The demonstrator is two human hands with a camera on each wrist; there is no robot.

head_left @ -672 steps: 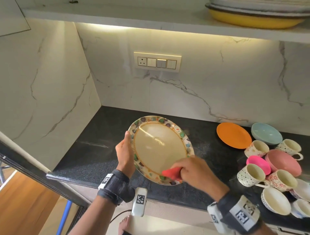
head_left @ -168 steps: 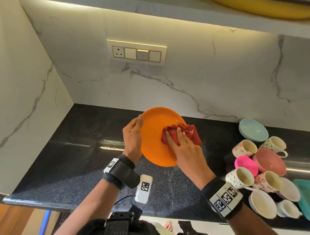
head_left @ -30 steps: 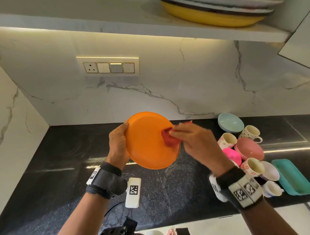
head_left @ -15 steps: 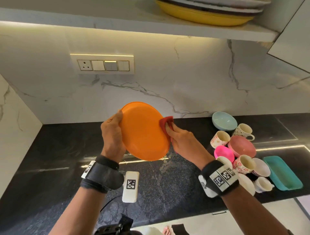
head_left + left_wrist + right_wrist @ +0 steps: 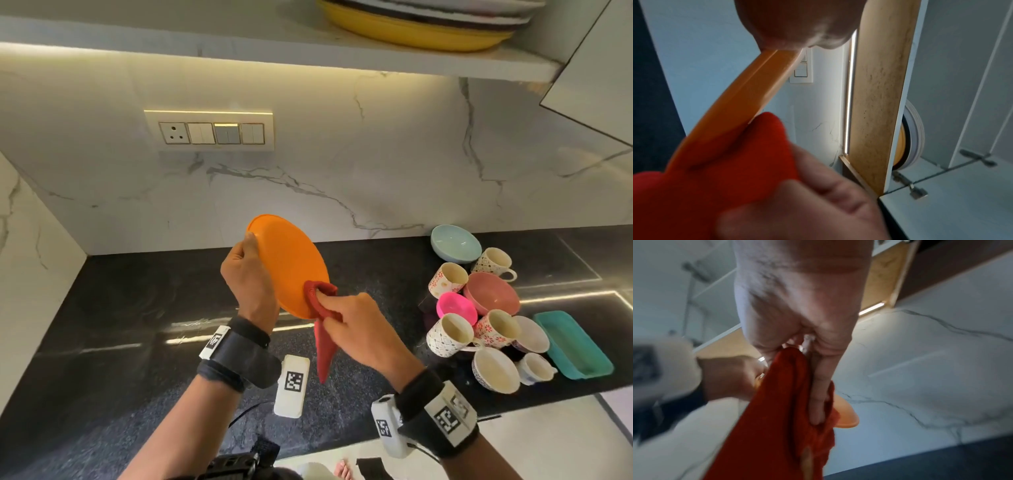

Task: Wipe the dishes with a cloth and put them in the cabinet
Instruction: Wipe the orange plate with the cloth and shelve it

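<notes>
An orange plate [image 5: 291,263] is held tilted above the black counter [image 5: 137,308]; its rim [image 5: 748,91] shows edge-on in the left wrist view. My left hand [image 5: 248,274] grips its left edge. My right hand [image 5: 352,325] pinches a red cloth [image 5: 322,322] over the plate's lower right rim, and the cloth's tail hangs down. In the right wrist view my right hand's fingers [image 5: 818,386] press into the red cloth [image 5: 781,418], with a bit of orange plate [image 5: 846,418] behind. A stack of plates [image 5: 421,24], yellow at the bottom, sits on the cabinet shelf [image 5: 239,44] above.
At the right of the counter stand several cups [image 5: 448,335], a blue bowl [image 5: 455,243], a pink bowl [image 5: 491,298], a small magenta bowl [image 5: 457,308] and a teal tray [image 5: 572,346]. A switch panel [image 5: 210,132] is on the marble wall. An open cabinet door [image 5: 599,85] hangs at upper right.
My right hand has slid the cloth from the plate's upper right rim down to its lower right rim. The plate has turned more edge-on, and the cloth's tail now hangs free.
</notes>
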